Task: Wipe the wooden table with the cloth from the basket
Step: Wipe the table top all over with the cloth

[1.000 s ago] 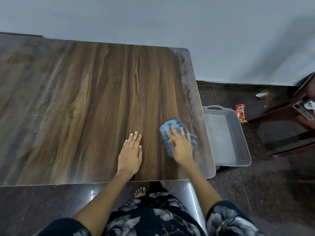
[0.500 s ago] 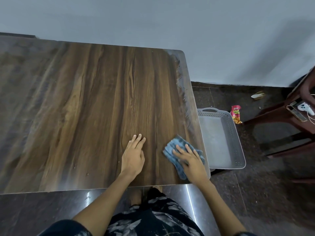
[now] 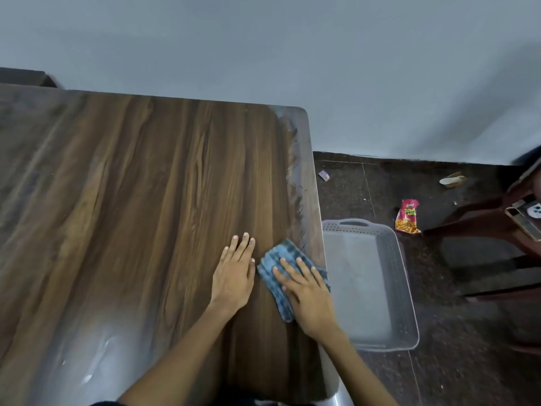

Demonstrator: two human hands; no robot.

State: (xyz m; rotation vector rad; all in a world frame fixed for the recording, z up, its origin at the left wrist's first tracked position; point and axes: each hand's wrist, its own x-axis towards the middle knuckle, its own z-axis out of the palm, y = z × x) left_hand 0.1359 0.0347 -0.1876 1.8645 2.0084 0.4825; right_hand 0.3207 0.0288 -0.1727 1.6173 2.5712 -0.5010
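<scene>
A folded blue checked cloth (image 3: pixel 276 263) lies on the wooden table (image 3: pixel 131 215) near its right edge. My right hand (image 3: pixel 307 291) presses flat on the cloth with straight, spread fingers, covering its lower right part. My left hand (image 3: pixel 235 269) rests flat on the bare wood just left of the cloth, fingers together and straight. The grey plastic basket (image 3: pixel 405 288) stands on the floor right beside the table's right edge, and nothing shows inside it.
A red snack packet (image 3: pixel 407 216) lies on the dark floor beyond the basket. A dark red chair (image 3: pixel 497 218) with a phone on it stands at the far right. Small litter lies by the grey wall. Glare covers the table's near left part.
The camera has leaned in over the table, so the near edge has left the view. My right hand with the cloth now lies close beside my left hand.
</scene>
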